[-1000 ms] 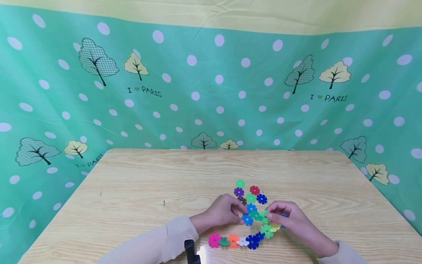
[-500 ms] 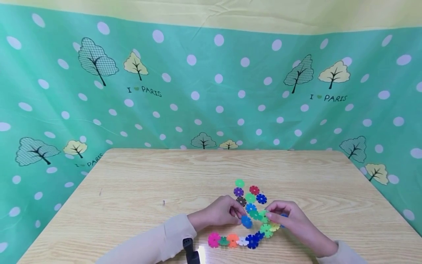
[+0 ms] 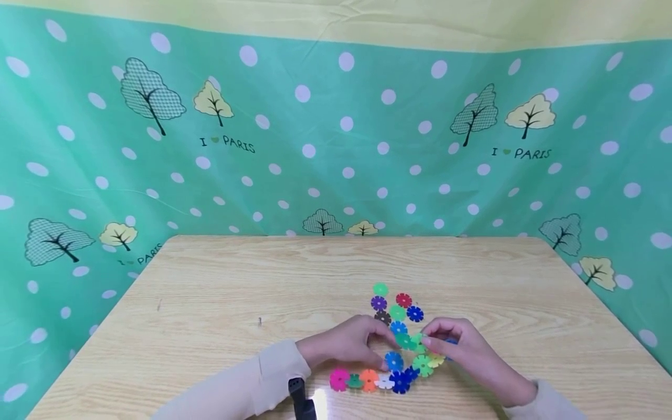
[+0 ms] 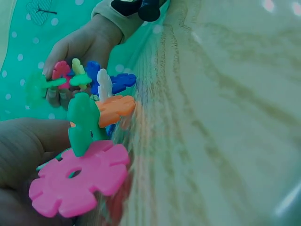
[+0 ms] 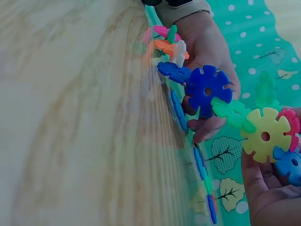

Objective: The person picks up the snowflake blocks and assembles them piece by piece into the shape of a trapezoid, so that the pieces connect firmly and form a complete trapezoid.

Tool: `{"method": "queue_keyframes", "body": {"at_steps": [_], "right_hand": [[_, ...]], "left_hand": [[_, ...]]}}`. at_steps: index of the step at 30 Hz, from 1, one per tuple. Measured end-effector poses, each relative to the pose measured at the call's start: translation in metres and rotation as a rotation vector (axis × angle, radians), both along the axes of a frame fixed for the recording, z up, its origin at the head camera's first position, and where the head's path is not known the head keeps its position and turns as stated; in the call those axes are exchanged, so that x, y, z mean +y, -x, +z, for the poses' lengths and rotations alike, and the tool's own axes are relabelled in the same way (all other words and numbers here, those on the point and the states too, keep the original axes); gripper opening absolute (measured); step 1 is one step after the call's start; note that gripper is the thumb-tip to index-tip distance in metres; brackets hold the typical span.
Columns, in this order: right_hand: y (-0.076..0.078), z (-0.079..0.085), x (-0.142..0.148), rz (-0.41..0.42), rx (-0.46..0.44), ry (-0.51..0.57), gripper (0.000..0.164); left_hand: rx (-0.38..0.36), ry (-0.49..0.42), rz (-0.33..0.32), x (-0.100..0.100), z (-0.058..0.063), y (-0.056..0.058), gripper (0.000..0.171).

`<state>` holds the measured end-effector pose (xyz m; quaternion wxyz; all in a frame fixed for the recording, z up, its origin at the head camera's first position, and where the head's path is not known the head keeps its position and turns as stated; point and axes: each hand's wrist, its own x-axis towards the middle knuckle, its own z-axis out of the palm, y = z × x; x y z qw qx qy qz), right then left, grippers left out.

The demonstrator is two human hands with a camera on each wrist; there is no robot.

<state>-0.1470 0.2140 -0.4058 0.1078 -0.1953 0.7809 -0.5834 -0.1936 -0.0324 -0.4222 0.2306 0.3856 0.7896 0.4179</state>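
Observation:
My right hand [image 3: 467,350] pinches a chain of notched plastic discs, with its fingertips at a light green disc [image 3: 418,343]. In the right wrist view, a yellow disc [image 5: 265,135] of that chain stands close to the right fingers. The chain runs left through dark blue, white and orange to a pink disc [image 4: 80,178] at its end. My left hand [image 3: 346,339] has thumb and forefinger spread apart. A loose blue disc [image 3: 394,360] lies by the left thumb, and a darker green disc [image 3: 404,341] is near the forefinger tip.
Beyond the hands several loose discs lie on the wooden table [image 3: 236,280], among them a red disc [image 3: 403,300], a purple disc [image 3: 378,303] and a brown disc [image 3: 382,318]. A black device [image 3: 301,399] shows by the left sleeve. A dotted curtain [image 3: 283,146] hangs behind.
My left hand has drawn the blue disc toward the near side and let go of it, and its thumb and forefinger have parted. The right hand holds its place on the chain.

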Motion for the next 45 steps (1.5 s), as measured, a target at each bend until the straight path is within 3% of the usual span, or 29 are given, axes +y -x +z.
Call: {"method": "queue_keyframes", "body": {"at_steps": [3, 6, 16, 20, 26, 30, 39, 45], "right_hand": [[-0.001, -0.001, 0.002, 0.022, 0.008, 0.016, 0.013], [-0.001, -0.002, 0.003, 0.029, 0.01, 0.019, 0.013], [-0.001, -0.004, 0.005, 0.031, 0.032, 0.023, 0.012], [0.0, -0.004, 0.004, 0.022, 0.013, 0.02, 0.013], [0.001, -0.003, 0.002, -0.014, -0.008, -0.007, 0.014], [0.001, 0.0, 0.0, -0.043, -0.022, -0.034, 0.016], [0.002, 0.003, -0.005, -0.107, -0.056, -0.081, 0.024], [0.003, 0.002, -0.005, -0.111, -0.064, -0.05, 0.025]], "left_hand": [[0.096, 0.012, -0.085, 0.001, 0.0, 0.001, 0.034], [0.175, 0.022, -0.113, 0.004, -0.001, 0.002, 0.033], [0.111, 0.047, -0.048, 0.001, 0.001, 0.004, 0.031], [0.076, 0.039, -0.004, -0.006, 0.002, 0.006, 0.029], [-0.031, -0.03, 0.118, -0.018, 0.002, 0.009, 0.02], [-0.04, -0.072, 0.186, -0.022, 0.004, 0.009, 0.018], [-0.092, -0.244, 0.359, -0.018, 0.019, -0.004, 0.011], [-0.131, -0.331, 0.391, -0.015, 0.024, -0.01, 0.012]]}}
